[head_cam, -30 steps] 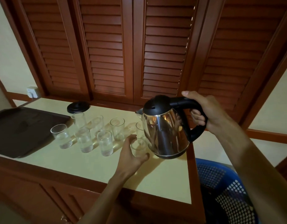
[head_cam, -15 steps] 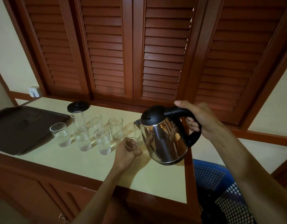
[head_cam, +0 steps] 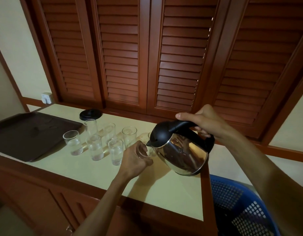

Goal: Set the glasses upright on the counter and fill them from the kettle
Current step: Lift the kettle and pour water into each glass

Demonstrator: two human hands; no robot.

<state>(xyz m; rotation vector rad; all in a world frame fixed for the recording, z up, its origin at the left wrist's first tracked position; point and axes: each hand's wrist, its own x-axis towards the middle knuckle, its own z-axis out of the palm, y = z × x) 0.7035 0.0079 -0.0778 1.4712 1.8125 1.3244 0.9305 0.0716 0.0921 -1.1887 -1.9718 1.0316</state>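
A steel kettle (head_cam: 183,154) with a black lid and handle hangs tilted to the left above the cream counter (head_cam: 164,191), gripped at the handle by my right hand (head_cam: 203,123). Its spout sits right over a clear glass (head_cam: 150,151) that my left hand (head_cam: 135,159) grips from the side. Several more clear glasses (head_cam: 96,147) stand upright in two rows to the left, most with water in them. One glass behind the spout is mostly hidden.
A dark brown tray (head_cam: 28,133) lies at the counter's left end. The black kettle base (head_cam: 90,114) sits at the back by the louvred wooden doors (head_cam: 147,57). A blue perforated basket (head_cam: 236,205) stands off the counter's right edge.
The kettle has swung left and tipped further, its spout now over the held glass. My left hand has closed round that glass and drawn it toward the spout.
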